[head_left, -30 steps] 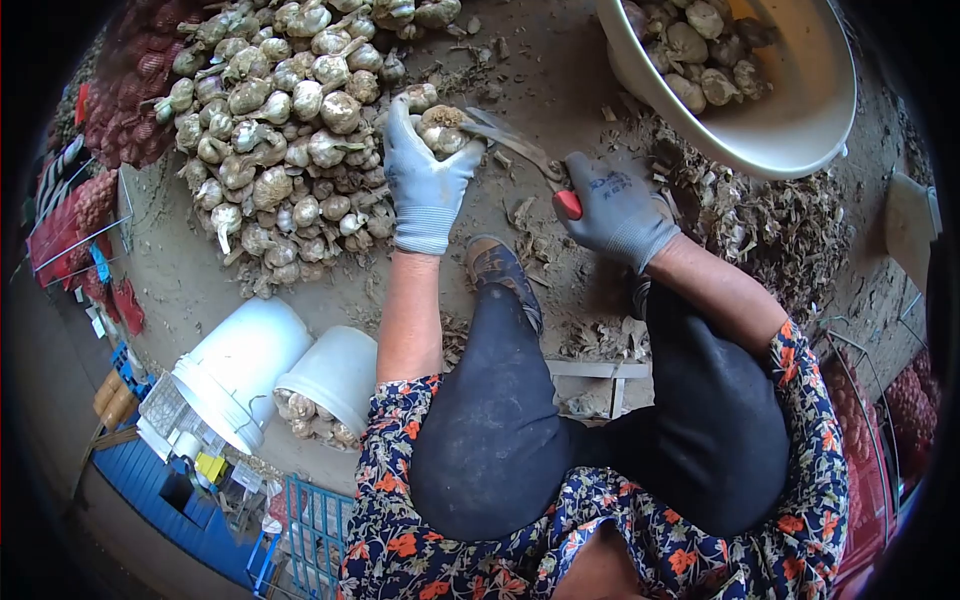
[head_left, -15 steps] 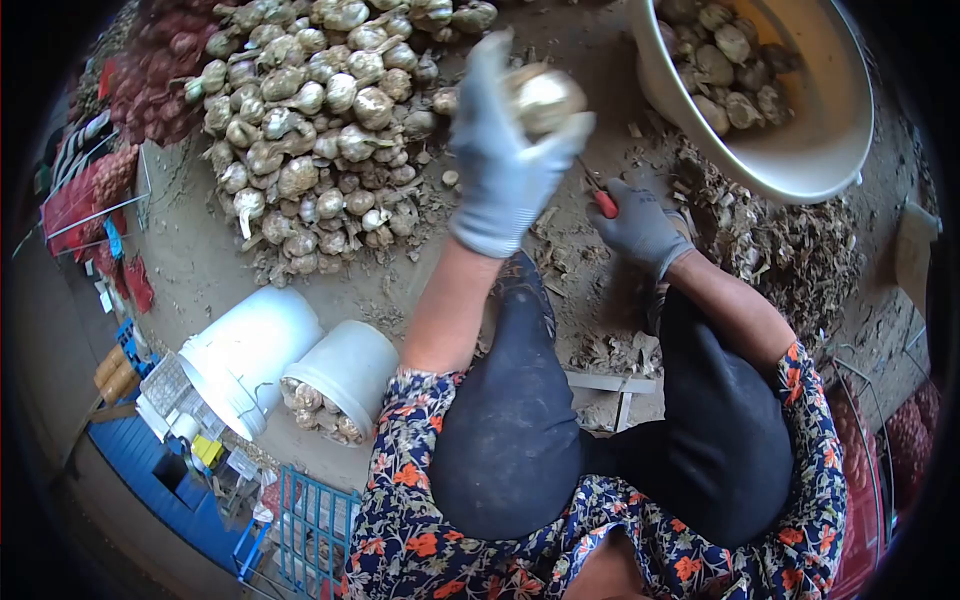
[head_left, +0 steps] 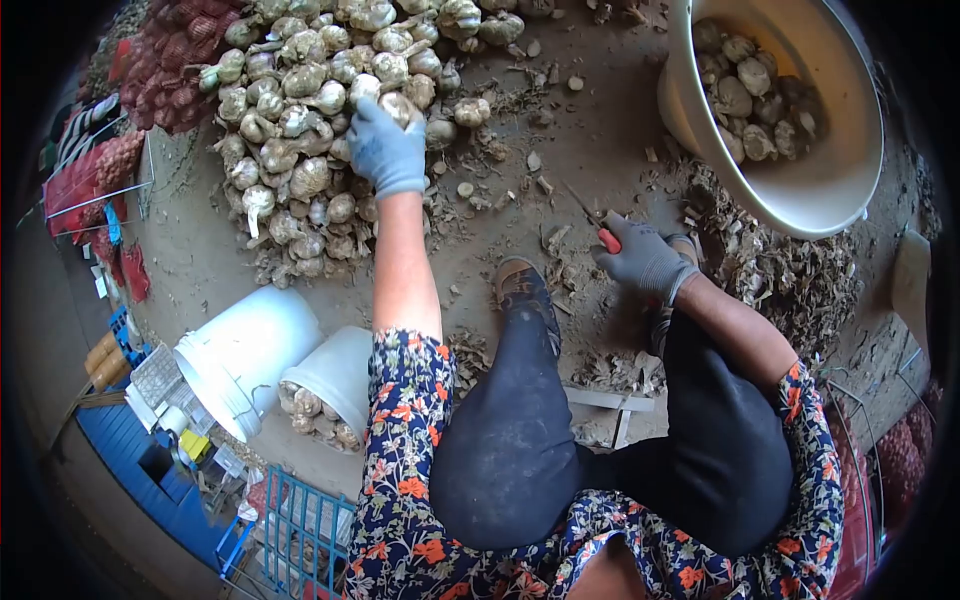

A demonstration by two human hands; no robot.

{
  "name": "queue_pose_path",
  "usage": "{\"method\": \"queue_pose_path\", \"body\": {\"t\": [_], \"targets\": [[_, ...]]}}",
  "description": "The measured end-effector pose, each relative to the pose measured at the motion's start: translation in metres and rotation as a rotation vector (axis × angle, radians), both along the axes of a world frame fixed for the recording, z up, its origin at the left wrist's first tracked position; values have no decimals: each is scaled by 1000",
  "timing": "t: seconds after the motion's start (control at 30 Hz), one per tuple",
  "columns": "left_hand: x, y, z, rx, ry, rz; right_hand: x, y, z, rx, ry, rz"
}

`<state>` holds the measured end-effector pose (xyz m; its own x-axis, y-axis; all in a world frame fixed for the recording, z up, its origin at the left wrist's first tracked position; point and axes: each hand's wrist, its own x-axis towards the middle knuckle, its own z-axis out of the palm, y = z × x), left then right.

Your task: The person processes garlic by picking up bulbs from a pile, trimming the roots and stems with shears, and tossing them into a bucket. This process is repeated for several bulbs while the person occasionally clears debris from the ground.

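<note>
My left hand (head_left: 387, 150), in a grey glove, reaches into a large heap of garlic bulbs (head_left: 310, 178). Its thumb and fingers curl around a garlic bulb (head_left: 398, 109) at the heap's right side. My right hand (head_left: 643, 260), gloved too, is closed near my right knee on a red-handled cutting tool (head_left: 608, 240). The tool's thin, pointed blade (head_left: 582, 205) sticks out up and left; whether it has a second blade I cannot make out. Beyond that hand, a tilted white tub (head_left: 850, 205) holds several garlic bulbs (head_left: 755, 90).
Dry trimmings (head_left: 790, 265) lie heaped below the tub, with scraps scattered over the dirt floor. To my left are a large white bucket (head_left: 255, 345) and a smaller bucket (head_left: 340, 365) with bulbs inside. Red mesh sacks (head_left: 175, 70) and a blue-green crate (head_left: 305, 525) stand farther out.
My left hand has moved left, from the middle to the garlic heap. The bulb it had half a second ago is gone from the middle. My right hand keeps the tool, slightly lower.
</note>
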<state>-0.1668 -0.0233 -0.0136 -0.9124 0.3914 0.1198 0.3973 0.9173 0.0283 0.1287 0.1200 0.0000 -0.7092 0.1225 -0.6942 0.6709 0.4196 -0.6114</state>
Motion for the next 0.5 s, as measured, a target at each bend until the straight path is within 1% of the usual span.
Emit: {"method": "queue_pose_path", "body": {"t": [0.03, 0.07, 0.13, 0.17, 0.2, 0.23, 0.27, 0.33, 0.37, 0.4, 0.47, 0.5], "targets": [[1, -1, 3, 67, -66, -14, -5, 1, 6, -5, -13, -3], [9, -5, 6, 259, -50, -1, -8, 1, 11, -17, -31, -9], [17, -21, -2, 610, -174, 38, -16, 1, 16, -5, -29, -27], [24, -26, 2, 606, -178, 36, -19, -1, 17, 14, -27, -27], [35, -26, 10, 706, -280, -23, -20, -5, 16, 14, -30, -27], [44, -24, 17, 811, -382, -81, -20, -8, 15, 94, 140, -45], [52, -23, 22, 816, -386, -79, -21, -10, 14, 174, 309, -64], [65, -19, 34, 945, -573, -65, -33, -7, 27, 178, 287, -47], [70, -16, 45, 904, -644, -66, -37, -6, 31, 213, 297, -5], [72, -17, 49, 904, -649, -69, -41, -4, 33, 254, 312, 34], [75, -15, 53, 971, -871, -112, -44, -1, 34, 284, 348, 57], [77, -12, 55, 901, -850, -157, -45, 0, 34, 284, 384, 46]]}}
